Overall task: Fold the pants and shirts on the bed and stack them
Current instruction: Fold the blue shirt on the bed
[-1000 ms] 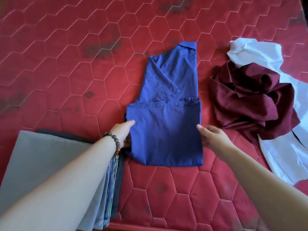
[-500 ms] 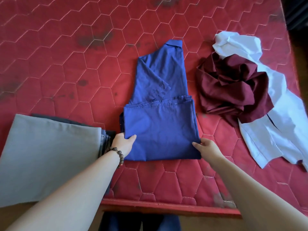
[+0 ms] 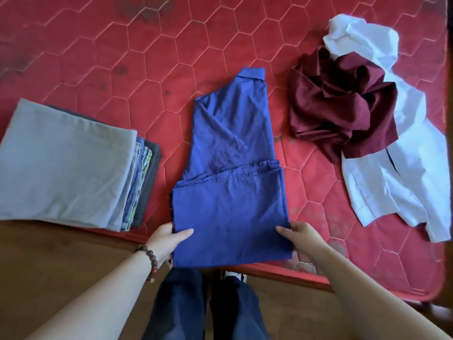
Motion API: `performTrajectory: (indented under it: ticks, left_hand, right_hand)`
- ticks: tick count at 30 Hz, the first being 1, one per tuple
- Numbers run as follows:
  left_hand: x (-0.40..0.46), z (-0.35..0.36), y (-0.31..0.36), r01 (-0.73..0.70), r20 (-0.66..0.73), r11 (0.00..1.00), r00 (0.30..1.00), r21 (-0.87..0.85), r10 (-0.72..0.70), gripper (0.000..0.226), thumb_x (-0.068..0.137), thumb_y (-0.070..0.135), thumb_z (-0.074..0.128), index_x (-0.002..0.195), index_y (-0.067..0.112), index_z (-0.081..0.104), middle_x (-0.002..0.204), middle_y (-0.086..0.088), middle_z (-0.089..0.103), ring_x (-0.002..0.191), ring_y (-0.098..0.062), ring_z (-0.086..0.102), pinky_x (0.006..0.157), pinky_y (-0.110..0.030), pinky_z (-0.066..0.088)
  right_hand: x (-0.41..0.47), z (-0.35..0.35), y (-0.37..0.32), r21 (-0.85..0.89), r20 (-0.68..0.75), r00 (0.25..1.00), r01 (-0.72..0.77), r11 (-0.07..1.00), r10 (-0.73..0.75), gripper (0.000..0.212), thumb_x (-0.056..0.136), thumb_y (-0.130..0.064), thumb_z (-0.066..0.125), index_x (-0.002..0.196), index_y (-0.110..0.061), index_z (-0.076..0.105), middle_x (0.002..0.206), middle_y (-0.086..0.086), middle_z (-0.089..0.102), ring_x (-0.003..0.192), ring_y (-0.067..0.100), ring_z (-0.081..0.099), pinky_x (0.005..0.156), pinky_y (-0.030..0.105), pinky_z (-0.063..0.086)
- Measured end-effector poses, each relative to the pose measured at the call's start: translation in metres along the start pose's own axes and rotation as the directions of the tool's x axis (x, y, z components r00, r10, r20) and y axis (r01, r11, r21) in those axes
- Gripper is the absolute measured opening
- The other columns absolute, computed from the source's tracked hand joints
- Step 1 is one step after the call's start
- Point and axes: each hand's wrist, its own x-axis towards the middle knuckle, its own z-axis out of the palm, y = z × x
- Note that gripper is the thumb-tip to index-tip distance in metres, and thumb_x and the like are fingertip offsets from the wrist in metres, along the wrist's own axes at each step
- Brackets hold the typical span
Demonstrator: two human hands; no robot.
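A blue shirt (image 3: 230,168) lies partly folded on the red mattress (image 3: 122,57), its lower part doubled up over the body and its collar pointing away from me. My left hand (image 3: 169,239) grips the near left corner of the fold, thumb on top. At the near right corner my right hand (image 3: 297,235) pinches the same fold. A stack of folded clothes (image 3: 71,168), grey on top, sits to the left. A crumpled maroon garment (image 3: 340,104) lies on a rumpled white shirt (image 3: 402,168) to the right.
The mattress's near edge (image 3: 282,268) runs just under the blue shirt's fold, with brown floor (image 3: 49,256) below it. My legs in dark trousers (image 3: 203,305) stand at that edge. The folded stack overhangs the edge slightly at the left.
The view has pulled back and tilted down, so the floor and my legs now show. Both hands slid from the shirt's sides to its near corners and took hold of them.
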Motion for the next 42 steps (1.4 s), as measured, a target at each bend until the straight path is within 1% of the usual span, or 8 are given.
performTrajectory:
  ticks: [3,8,14,21,24,31,36,42]
  left_hand:
    - [0.008,-0.001,0.019,-0.123,-0.037,0.981,0.992,-0.153,0.119,0.016,0.09,0.008,0.064,0.105,0.01,0.068,0.105,-0.008,0.073,0.094,-0.02,0.07,0.081,-0.034,0.052]
    - [0.029,-0.001,0.05,-0.306,-0.164,0.951,0.937,0.038,0.308,0.009,0.085,0.021,0.071,0.091,0.015,0.074,0.096,-0.009,0.075,0.088,-0.021,0.069,0.087,-0.047,0.055]
    - [0.024,-0.009,0.081,-0.41,-0.195,0.91,0.889,0.066,0.415,0.009,0.085,0.029,0.067,0.082,0.03,0.075,0.093,-0.008,0.074,0.087,-0.025,0.066,0.091,-0.056,0.051]
    - [0.043,-0.014,0.155,-0.569,-0.221,0.819,0.81,-0.073,0.543,0.021,0.078,0.04,0.064,0.093,0.03,0.075,0.101,-0.006,0.073,0.102,-0.028,0.065,0.098,-0.052,0.048]
    - [0.069,-0.012,0.194,-0.604,-0.296,0.789,0.779,-0.116,0.553,0.02,0.078,0.042,0.066,0.086,0.024,0.074,0.094,-0.004,0.071,0.093,-0.023,0.064,0.089,-0.041,0.049]
    - [0.135,0.004,0.221,-0.429,-0.434,0.853,0.735,0.297,0.52,0.027,0.09,0.028,0.064,0.083,0.001,0.064,0.065,-0.005,0.053,0.059,-0.022,0.045,0.051,-0.026,0.036]
    - [0.141,0.001,0.229,-0.482,-0.461,0.852,0.721,0.204,0.518,0.036,0.093,0.024,0.06,0.077,-0.008,0.055,0.064,-0.009,0.039,0.06,-0.019,0.033,0.054,-0.029,0.029]
    - [0.133,-0.004,0.248,-0.586,-0.474,0.802,0.743,-0.116,0.474,0.045,0.095,0.033,0.056,0.058,0.024,0.032,0.055,0.012,0.02,0.053,-0.009,0.017,0.047,-0.026,0.015]
  right_hand:
    - [0.007,-0.005,-0.026,0.241,-0.012,0.997,0.071,0.968,-0.07,0.017,0.091,-0.022,0.065,0.1,-0.009,0.072,0.095,0.01,0.073,0.082,0.021,0.065,0.079,0.042,0.055]
    - [0.032,-0.004,-0.068,0.429,-0.059,0.994,0.107,0.897,-0.09,0.019,0.091,-0.02,0.065,0.097,-0.002,0.068,0.092,0.011,0.071,0.077,0.022,0.065,0.073,0.037,0.053]
    - [0.034,-0.003,-0.093,0.392,-0.195,0.975,0.177,0.903,-0.107,0.009,0.09,-0.014,0.064,0.089,-0.01,0.072,0.097,0.016,0.073,0.081,0.025,0.068,0.083,0.048,0.057]
    - [0.039,-0.04,-0.163,0.367,-0.314,0.861,0.499,0.785,-0.401,0.014,0.088,-0.019,0.067,0.085,-0.028,0.077,0.087,-0.003,0.076,0.079,0.009,0.069,0.067,0.023,0.056]
    - [0.065,-0.056,-0.201,0.365,-0.322,0.831,0.551,0.75,-0.454,0.009,0.083,-0.027,0.069,0.089,-0.026,0.076,0.091,-0.001,0.076,0.086,0.013,0.07,0.072,0.026,0.057]
    - [0.149,-0.041,-0.236,0.322,-0.266,0.938,0.302,0.897,-0.22,0.025,0.091,-0.025,0.065,0.097,-0.001,0.069,0.104,0.025,0.069,0.1,0.041,0.065,0.086,0.057,0.053]
    - [0.151,-0.043,-0.248,0.388,-0.285,0.926,0.349,0.853,-0.25,0.006,0.087,-0.014,0.069,0.085,-0.009,0.072,0.096,0.018,0.073,0.095,0.037,0.068,0.082,0.056,0.055]
    - [0.138,-0.065,-0.27,0.392,-0.285,0.829,0.558,0.731,-0.48,0.012,0.081,-0.026,0.072,0.091,-0.019,0.075,0.095,0.006,0.075,0.097,0.028,0.07,0.087,0.043,0.056]
